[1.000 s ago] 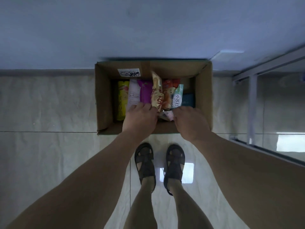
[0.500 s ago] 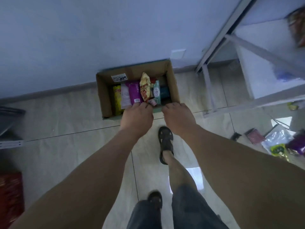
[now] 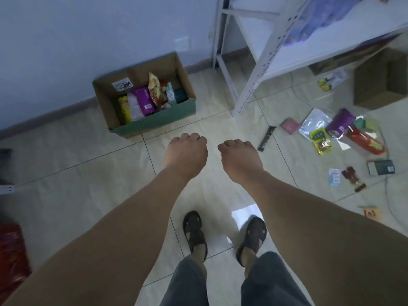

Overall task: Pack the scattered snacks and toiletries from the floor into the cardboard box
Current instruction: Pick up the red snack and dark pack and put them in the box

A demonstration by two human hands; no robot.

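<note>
We see the tiled floor carrying everything, so we place things by it and by the wall along its far edge. The cardboard box sits open against that wall, left of the white shelving rack. It is already partly filled: a yellow pack, a pale pink pack, a purple pack and a tall printed snack bag stand upright in a row, with a teal item at the right end.

We judge the task roughly half done. Much is left on the floor to the right, near the rack's foot: a red and green snack bag, a second purple pack, a clear plastic bag, a yellow-green sachet, a dark boxed item, a pink wallet-like pack, a slim dark bar, a small white and blue sachet and 2 little dark red pieces whose kind we cannot tell.

Our left hand and right hand hang over bare tile in front of the box, well apart from it, fingers loosely curled and gripping nothing.
</note>
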